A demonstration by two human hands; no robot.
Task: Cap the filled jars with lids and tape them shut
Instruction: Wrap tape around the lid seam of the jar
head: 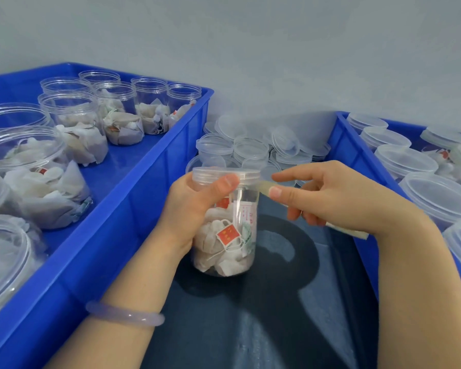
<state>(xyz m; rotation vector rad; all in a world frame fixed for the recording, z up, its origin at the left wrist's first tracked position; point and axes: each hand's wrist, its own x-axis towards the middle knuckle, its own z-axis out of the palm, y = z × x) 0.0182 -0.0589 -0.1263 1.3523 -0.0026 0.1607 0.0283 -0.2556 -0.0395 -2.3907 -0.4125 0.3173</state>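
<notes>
A clear plastic jar (228, 235) filled with white tea bags stands upright in the middle, between two crates. A clear lid (224, 173) sits on its mouth. My left hand (194, 209) grips the jar's upper part, the thumb pressing at the lid's lower edge. My right hand (328, 193) is just to the right of the jar and pinches a strip of clear yellowish tape (264, 185) that runs from the lid's right side to my thumb. A tape roll (349, 231) shows under my right palm.
A blue crate (133, 193) on the left holds several open filled jars. A second blue crate (343, 145) on the right holds several capped jars. Loose clear lids (250, 147) lie piled behind the jar. A dark surface (264, 302) lies under the jar.
</notes>
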